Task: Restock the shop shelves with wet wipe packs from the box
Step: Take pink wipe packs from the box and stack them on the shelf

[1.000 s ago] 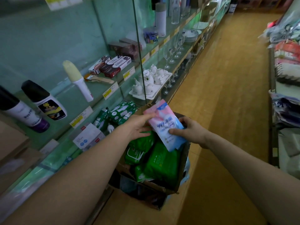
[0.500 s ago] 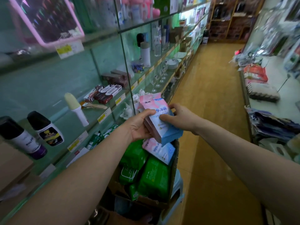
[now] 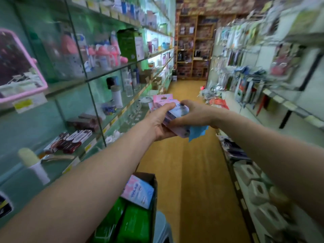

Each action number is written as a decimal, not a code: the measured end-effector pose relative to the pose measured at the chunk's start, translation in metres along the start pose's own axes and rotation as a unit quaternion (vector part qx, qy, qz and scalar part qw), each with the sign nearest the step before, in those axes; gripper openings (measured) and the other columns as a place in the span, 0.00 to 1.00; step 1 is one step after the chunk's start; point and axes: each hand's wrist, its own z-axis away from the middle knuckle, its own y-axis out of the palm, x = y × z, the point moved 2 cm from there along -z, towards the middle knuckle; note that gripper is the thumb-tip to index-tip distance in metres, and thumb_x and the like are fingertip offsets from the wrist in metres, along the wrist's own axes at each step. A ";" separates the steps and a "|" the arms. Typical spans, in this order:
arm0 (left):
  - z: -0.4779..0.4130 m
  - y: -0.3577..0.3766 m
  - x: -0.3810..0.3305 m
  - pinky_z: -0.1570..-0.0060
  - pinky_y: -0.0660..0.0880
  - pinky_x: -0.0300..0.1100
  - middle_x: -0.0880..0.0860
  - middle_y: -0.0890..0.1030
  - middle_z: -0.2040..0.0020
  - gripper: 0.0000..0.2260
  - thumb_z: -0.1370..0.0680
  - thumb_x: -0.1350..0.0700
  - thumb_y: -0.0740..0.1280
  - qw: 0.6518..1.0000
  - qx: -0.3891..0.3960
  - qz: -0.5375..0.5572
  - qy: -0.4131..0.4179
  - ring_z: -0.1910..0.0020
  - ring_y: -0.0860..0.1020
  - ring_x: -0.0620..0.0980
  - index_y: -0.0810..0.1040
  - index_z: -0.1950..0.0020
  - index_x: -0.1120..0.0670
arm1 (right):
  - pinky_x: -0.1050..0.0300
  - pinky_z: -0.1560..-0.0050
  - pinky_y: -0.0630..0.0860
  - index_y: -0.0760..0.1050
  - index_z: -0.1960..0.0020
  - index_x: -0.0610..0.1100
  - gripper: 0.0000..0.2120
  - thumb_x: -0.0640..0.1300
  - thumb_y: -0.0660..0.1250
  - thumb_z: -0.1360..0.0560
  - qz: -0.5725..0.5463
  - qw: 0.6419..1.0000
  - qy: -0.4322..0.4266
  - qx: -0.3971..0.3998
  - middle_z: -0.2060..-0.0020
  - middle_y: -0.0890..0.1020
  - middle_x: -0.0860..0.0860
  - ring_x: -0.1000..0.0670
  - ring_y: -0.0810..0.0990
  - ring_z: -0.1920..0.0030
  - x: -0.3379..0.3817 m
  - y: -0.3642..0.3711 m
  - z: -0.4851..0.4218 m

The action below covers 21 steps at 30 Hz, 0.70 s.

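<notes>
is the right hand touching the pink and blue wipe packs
Touching. The head view shows the right hand curled over the pink and blue plastic wet wipe packs, opposite the left hand gripping them.

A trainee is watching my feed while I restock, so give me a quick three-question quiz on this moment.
1. True or false: the left hand and right hand both hold the pink wipe packs, clear of the box.
2. What lies in the box? A. green packs and a pink pack B. green only C. nothing
3. On which side of the aisle are the glass shelves?
Key: 1 true; 2 A; 3 the person's left.
</notes>
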 end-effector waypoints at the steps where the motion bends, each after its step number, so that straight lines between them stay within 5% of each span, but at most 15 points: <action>1: 0.001 0.014 -0.008 0.72 0.78 0.50 0.57 0.81 0.55 0.13 0.22 0.49 0.67 1.000 0.013 -0.011 0.006 0.61 0.80 0.55 0.76 0.43 0.56 | 0.56 0.46 0.71 0.66 0.31 0.45 0.32 0.55 0.73 0.30 0.013 1.000 0.004 -0.013 0.44 0.74 0.50 0.48 0.74 0.48 -0.001 -0.015 0.006; 8: 0.016 0.134 -0.056 0.67 0.76 0.53 0.59 0.81 0.61 0.14 0.20 0.50 0.65 0.993 0.099 -0.052 0.047 0.64 0.80 0.55 0.75 0.41 0.58 | 0.47 0.40 0.75 0.69 0.35 0.46 0.32 0.59 0.74 0.33 0.063 0.991 0.048 -0.104 0.43 0.76 0.48 0.47 0.78 0.46 -0.026 -0.126 0.043; 14: 0.033 0.236 -0.076 0.81 0.76 0.47 0.59 0.78 0.61 0.12 0.19 0.51 0.63 0.981 0.179 -0.031 0.060 0.70 0.78 0.56 0.72 0.44 0.59 | 0.49 0.42 0.76 0.70 0.36 0.46 0.27 0.54 0.73 0.31 0.170 0.969 0.075 -0.161 0.43 0.77 0.48 0.45 0.78 0.45 -0.060 -0.208 0.083; 18: 0.037 0.295 -0.077 0.82 0.76 0.52 0.59 0.81 0.69 0.11 0.19 0.52 0.63 0.971 0.229 -0.029 0.057 0.76 0.80 0.55 0.75 0.50 0.60 | 0.47 0.45 0.78 0.71 0.40 0.48 0.24 0.49 0.74 0.32 0.186 0.961 0.100 -0.179 0.48 0.79 0.49 0.47 0.79 0.49 -0.089 -0.251 0.111; 21: 0.043 0.337 -0.074 0.81 0.75 0.54 0.59 0.80 0.73 0.11 0.19 0.52 0.63 0.964 0.255 -0.036 0.061 0.69 0.79 0.57 0.75 0.53 0.60 | 0.48 0.48 0.79 0.72 0.41 0.48 0.23 0.48 0.75 0.33 0.181 0.957 0.117 -0.196 0.50 0.79 0.49 0.47 0.80 0.51 -0.111 -0.279 0.130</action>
